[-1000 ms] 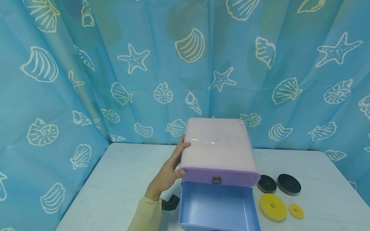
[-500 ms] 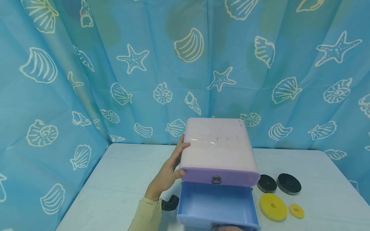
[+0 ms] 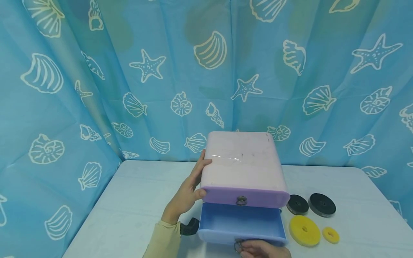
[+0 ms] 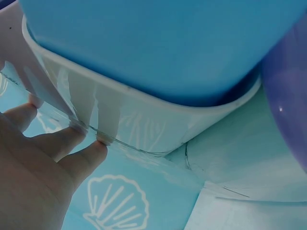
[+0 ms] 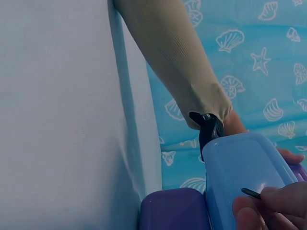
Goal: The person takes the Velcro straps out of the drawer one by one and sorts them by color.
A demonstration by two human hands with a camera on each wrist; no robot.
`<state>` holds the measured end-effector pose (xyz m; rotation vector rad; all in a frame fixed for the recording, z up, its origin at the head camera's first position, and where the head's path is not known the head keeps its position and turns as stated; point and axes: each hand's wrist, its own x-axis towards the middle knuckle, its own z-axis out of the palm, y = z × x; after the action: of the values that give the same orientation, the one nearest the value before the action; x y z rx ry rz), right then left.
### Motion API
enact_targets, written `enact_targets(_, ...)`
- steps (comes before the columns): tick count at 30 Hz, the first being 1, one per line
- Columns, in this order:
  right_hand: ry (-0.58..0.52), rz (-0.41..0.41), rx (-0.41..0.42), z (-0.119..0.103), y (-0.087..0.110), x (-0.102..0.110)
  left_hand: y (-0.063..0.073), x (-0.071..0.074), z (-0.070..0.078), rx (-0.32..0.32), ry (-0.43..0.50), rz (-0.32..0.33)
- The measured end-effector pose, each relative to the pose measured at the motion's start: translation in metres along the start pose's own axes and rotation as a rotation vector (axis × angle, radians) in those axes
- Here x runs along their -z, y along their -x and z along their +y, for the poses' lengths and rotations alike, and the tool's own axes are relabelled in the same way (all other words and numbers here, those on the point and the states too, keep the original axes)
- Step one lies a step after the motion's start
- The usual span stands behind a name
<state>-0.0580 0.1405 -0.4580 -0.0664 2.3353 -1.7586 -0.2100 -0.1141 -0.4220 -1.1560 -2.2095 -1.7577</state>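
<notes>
A small drawer cabinet with a pale pink top (image 3: 243,165) stands on the table, its purple upper drawer (image 3: 222,196) closed. Below it the blue drawer (image 3: 240,224) sticks out partway, with nothing visible inside. My left hand (image 3: 184,195) rests along the cabinet's left side; in the left wrist view its extended fingertips touch the glossy side wall (image 4: 110,112). At the blue drawer's front, my right hand (image 3: 262,249) pinches the small metal ring pull (image 3: 238,246) between thumb and fingers. The right wrist view shows this pinch, with a purple lower drawer (image 5: 175,211) beside the blue one.
Right of the cabinet lie two black discs (image 3: 322,205), a large yellow ring (image 3: 304,231) and a small yellow ring (image 3: 331,235). A black wrist device (image 3: 189,227) shows by the left sleeve. A blue seashell curtain (image 3: 180,71) hangs behind the white table (image 3: 138,200).
My right hand has come into view at the ring pull, and the blue drawer has slid inward, away from me. The left hand has stayed on the cabinet's side.
</notes>
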Motion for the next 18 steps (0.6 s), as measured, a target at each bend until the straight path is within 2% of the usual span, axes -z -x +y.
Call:
enact_targets(2, 0.125, 0.121, 0.017, -0.005, -0.001, -0.005, 0.000, 0.000, 0.000, 0.001, -0.001, -0.001)
enact_targets(5, 0.212, 0.190, 0.087, -0.009, -0.003, -0.008, -0.001, 0.000, 0.001, 0.006, -0.005, 0.001)
enact_targets(9, 0.213, 0.188, 0.127, -0.014, -0.008, -0.006, -0.001, -0.001, 0.002, 0.020, -0.007, 0.002)
enact_targets(13, 0.204, 0.170, 0.112, -0.017, -0.014, -0.005, -0.002, -0.001, 0.002, 0.021, -0.001, 0.000)
enact_targets(18, 0.229, 0.205, 0.119, -0.021, -0.022, -0.005, -0.002, -0.001, 0.004, 0.029, -0.006, 0.006)
